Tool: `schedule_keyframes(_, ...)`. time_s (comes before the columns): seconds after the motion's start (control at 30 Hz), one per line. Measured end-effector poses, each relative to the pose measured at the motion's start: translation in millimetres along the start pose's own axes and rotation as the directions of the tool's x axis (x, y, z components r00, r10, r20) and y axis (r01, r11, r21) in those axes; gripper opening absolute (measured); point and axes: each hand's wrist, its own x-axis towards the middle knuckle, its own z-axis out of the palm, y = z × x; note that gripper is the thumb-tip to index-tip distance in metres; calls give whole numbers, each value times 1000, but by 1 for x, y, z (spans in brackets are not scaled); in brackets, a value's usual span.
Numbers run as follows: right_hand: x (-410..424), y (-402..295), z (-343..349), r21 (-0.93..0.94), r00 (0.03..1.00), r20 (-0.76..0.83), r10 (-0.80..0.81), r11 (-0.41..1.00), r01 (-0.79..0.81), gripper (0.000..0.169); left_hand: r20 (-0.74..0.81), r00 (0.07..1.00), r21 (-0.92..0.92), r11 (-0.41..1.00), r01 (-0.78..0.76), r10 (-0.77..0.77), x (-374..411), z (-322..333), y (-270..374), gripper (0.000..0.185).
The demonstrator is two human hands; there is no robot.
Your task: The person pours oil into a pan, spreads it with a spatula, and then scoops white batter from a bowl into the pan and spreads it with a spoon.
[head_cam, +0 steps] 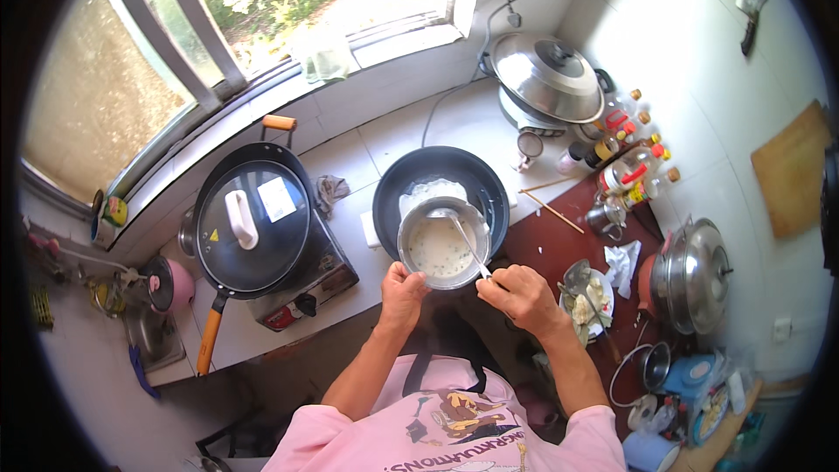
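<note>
My left hand grips the near left rim of a steel bowl. Inside the bowl is a pale, creamy batter with green flecks. My right hand is closed around the handle of a metal spoon, whose head rests at the bowl's far inner side. The bowl is over the near part of a black wok. A patch of white batter lies on the wok's surface just beyond the bowl. What lies under the bowl is hidden.
Left, a lidded black pan with a wooden handle sits on a gas stove. Bottles, chopsticks and a plate of food scraps are at right. A steel-lidded pan stands in the far corner.
</note>
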Motion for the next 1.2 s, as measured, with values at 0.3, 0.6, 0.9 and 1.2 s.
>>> schedule_keyframes(0.3,-30,-24,-29,330,895,-226,385,894,-302,19,100,988,63,990,-123,116,11,32,-23,22)
schedule_keyframes(0.6,-59,7,-7,903,321,58,945,87,-420,18,131,989,117,992,47,-62,10,71,-55,23)
schedule_keyframes(0.9,-178,52,29,699,472,-17,881,348,-624,44,97,969,86,972,217,-225,28,111,-115,18)
schedule_keyframes(1.2,-296,9,9,850,-567,503,653,-491,188,20,49,947,140,941,309,-319,53,116,-154,15)
